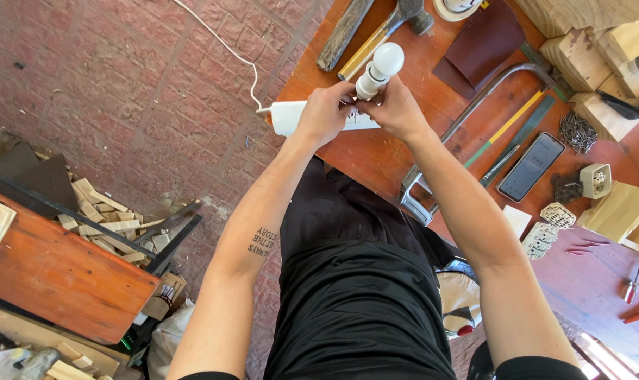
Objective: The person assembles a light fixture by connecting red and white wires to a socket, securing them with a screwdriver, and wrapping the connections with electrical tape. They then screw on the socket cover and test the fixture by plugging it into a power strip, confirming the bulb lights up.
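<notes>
Bulb (384, 62) up over the table's (376, 155) near edge, left hand (324, 112) and right hand (397, 109) both pinched tight round its base above the white power strip (291, 116) — one slip, I'd say, and it cracks on that hammer (390, 28).

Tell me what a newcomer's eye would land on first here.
First, the white light bulb at top centre, held in its socket by the left hand and right hand above a white power strip. Next, the orange-brown workbench, with a hacksaw and a dark phone to the right. Wood offcuts lie at lower left.
</notes>
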